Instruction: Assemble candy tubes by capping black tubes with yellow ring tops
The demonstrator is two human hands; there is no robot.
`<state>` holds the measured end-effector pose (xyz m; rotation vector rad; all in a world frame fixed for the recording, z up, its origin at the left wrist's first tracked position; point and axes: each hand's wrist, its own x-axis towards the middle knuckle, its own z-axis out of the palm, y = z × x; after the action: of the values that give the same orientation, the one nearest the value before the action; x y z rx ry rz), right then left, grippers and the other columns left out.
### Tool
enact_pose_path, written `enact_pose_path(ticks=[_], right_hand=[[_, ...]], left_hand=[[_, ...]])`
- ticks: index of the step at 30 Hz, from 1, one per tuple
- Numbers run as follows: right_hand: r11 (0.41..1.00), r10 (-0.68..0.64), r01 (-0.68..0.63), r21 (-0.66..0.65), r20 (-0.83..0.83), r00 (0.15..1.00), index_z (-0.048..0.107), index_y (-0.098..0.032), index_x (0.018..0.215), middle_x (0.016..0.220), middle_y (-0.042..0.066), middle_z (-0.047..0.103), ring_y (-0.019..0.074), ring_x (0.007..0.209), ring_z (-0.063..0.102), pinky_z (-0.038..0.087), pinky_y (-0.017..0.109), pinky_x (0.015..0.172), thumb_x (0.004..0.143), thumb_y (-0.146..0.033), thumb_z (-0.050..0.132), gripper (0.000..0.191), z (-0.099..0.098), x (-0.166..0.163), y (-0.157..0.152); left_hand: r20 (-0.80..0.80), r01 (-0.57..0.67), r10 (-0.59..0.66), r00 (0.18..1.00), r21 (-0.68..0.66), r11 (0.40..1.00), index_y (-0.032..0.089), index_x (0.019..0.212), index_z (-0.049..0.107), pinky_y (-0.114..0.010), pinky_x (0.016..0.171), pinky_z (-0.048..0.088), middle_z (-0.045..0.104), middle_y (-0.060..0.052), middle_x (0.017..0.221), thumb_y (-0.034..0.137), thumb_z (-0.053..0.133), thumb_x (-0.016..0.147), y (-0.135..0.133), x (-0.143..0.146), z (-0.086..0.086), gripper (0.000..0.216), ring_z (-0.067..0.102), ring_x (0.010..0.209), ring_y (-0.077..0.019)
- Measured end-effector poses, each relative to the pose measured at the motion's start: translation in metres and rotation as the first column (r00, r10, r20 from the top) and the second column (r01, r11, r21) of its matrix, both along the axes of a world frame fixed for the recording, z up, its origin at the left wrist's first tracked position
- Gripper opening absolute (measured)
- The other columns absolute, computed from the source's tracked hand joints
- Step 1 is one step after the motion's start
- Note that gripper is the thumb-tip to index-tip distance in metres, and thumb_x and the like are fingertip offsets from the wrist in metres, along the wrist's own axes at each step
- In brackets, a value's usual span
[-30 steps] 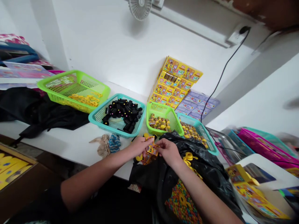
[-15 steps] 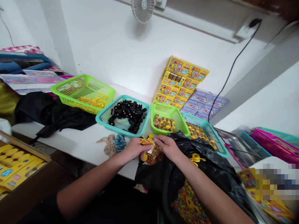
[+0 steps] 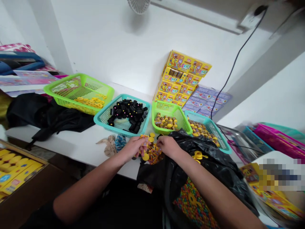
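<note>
My left hand (image 3: pixel 133 149) has its fingers closed on a small printed label (image 3: pixel 144 140), yellow and pink. A round yellow cap (image 3: pixel 145 156) shows just under those fingers; whether they touch it is hard to tell. My right hand (image 3: pixel 168 146) is a short way to the right, its fingers bent and pinched beside a heap of colourful printed pieces (image 3: pixel 154 154). What its fingertips hold, if anything, is hidden. More yellow caps (image 3: pixel 152 136) stand between the hands at the far side of the heap.
A teal basket (image 3: pixel 100 122) holds black cylinders. Green baskets (image 3: pixel 188 130) (image 3: pixel 51 92) and another teal basket (image 3: pixel 227 148) hold jars or yellow parts. Black plastic (image 3: pixel 214 165) covers the right front, by a tub of coloured beads (image 3: pixel 193 203). Yellow boxes (image 3: pixel 188 63) are stacked behind.
My hands have drawn apart from the shiny clear packet they were both at. The left now shows a printed label; the right has curled its fingers. The view has shifted slightly.
</note>
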<state>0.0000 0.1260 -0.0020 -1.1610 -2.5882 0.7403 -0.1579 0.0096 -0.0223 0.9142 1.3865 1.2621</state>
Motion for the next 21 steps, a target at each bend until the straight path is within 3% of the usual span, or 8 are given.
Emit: enact_pose_path(ticks=[3,6,8,10,15,19,21], right_hand=[[1.0,0.014,-0.014,-0.023,0.006,1.0,0.062,-0.018,0.055,0.072,0.008,0.067,0.0257,0.085,0.065,0.044,0.032,0.081,0.061,0.003,0.067,0.022,0.0,-0.007,-0.002],[0.998,0.043,-0.047,-0.046,-0.091,0.995,0.067,-0.016,0.068,0.089,0.012,0.069,0.0262,0.097,0.062,0.043,0.034,0.089,0.074,-0.005,0.065,0.013,0.007,-0.013,-0.013],[0.989,0.087,-0.107,-0.105,-0.178,0.98,0.071,-0.018,0.083,0.094,0.008,0.07,0.0227,0.095,0.062,0.044,0.033,0.088,0.084,-0.018,0.062,0.009,0.014,-0.017,-0.025],[0.963,0.125,-0.179,-0.201,-0.257,0.958,0.071,-0.02,0.089,0.088,0.004,0.071,0.0191,0.084,0.064,0.048,0.03,0.08,0.085,-0.029,0.062,0.013,0.019,-0.021,-0.035],[0.904,0.034,-0.204,-0.376,-0.413,0.91,0.059,-0.021,0.068,0.059,-0.003,0.059,0.0137,0.056,0.055,0.044,0.025,0.057,0.073,-0.04,0.068,0.022,0.016,-0.026,-0.044],[0.882,-0.04,-0.176,-0.437,-0.44,0.897,0.058,-0.02,0.063,0.052,-0.005,0.054,0.0113,0.049,0.047,0.037,0.023,0.05,0.065,-0.04,0.074,0.026,0.01,-0.025,-0.044],[0.869,-0.052,-0.171,-0.464,-0.431,0.901,0.059,-0.02,0.061,0.049,-0.005,0.053,0.0108,0.047,0.045,0.035,0.023,0.048,0.063,-0.039,0.076,0.026,0.008,-0.025,-0.046]], left_hand=[[-0.025,-0.049,0.049,0.998,0.003,0.999,0.012,0.079,0.062,-0.017,0.035,0.032,0.061,-0.003,0.066,0.054,0.06,0.077,-0.01,-0.013,0.0,0.043,0.056,0.046,-0.0096],[-0.051,-0.037,0.037,0.998,0.002,0.999,0.012,0.076,0.061,-0.018,0.035,0.03,0.06,-0.002,0.061,0.056,0.06,0.076,-0.019,-0.018,0.0,0.044,0.053,0.044,-0.0092],[-0.067,0.001,-0.001,0.998,0.006,1.0,0.014,0.073,0.06,-0.018,0.035,0.029,0.057,0.0,0.055,0.057,0.062,0.075,-0.022,-0.017,0.001,0.044,0.051,0.042,-0.0096],[-0.089,0.051,-0.05,0.995,0.013,0.999,0.015,0.069,0.058,-0.019,0.036,0.029,0.055,0.001,0.051,0.057,0.064,0.073,-0.023,-0.013,0.002,0.043,0.049,0.04,-0.01],[-0.167,0.15,-0.146,0.975,0.013,0.989,0.015,0.07,0.061,-0.02,0.038,0.031,0.056,0.001,0.053,0.052,0.065,0.074,-0.031,-0.016,0.014,0.038,0.052,0.044,-0.0118],[-0.254,0.054,-0.025,0.967,0.109,0.993,0.015,0.088,0.07,-0.019,0.048,0.038,0.066,-0.002,0.072,0.043,0.069,0.074,-0.04,-0.028,0.021,0.031,0.057,0.062,-0.0135],[-0.302,0.013,0.044,0.952,0.184,0.983,0.015,0.083,0.072,-0.02,0.054,0.04,0.067,-0.004,0.075,0.041,0.069,0.074,-0.043,-0.032,0.019,0.027,0.057,0.068,-0.0144]])
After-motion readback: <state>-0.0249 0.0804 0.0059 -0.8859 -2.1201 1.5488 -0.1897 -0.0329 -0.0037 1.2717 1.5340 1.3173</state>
